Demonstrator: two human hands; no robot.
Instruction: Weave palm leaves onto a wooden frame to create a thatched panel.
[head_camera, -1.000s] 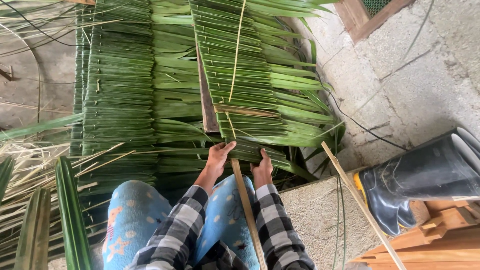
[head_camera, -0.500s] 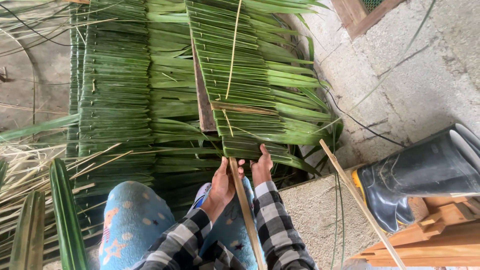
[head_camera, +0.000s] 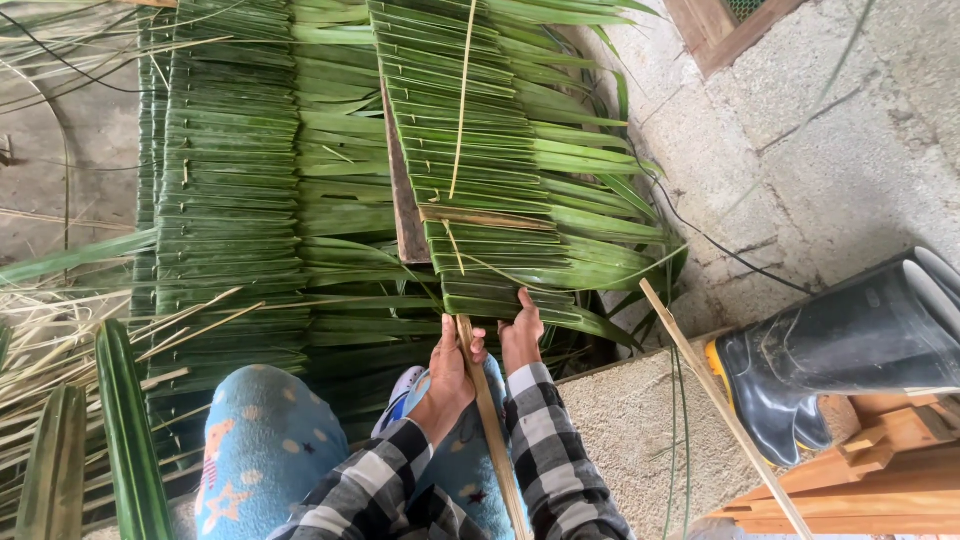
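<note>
A panel of folded green palm leaves (head_camera: 490, 150) lies in front of me, threaded on a long wooden slat (head_camera: 490, 420) that runs back between my knees. My left hand (head_camera: 450, 375) is closed around the slat just below the last leaf. My right hand (head_camera: 520, 335) presses its fingers on the lowest folded leaves beside the slat. A thin pale strip (head_camera: 462, 90) runs along the middle of the panel. Both sleeves are black and white check.
Finished leaf panels (head_camera: 230, 200) are stacked to the left. A black rubber boot with a yellow sole (head_camera: 840, 350) stands at the right by wooden pieces (head_camera: 880, 470). A loose stick (head_camera: 720, 400) leans across concrete. Dry fronds (head_camera: 60, 330) lie at left.
My left hand has slid from the leaves down onto the slat and closed around it. My right hand stays on the lowest leaves.
</note>
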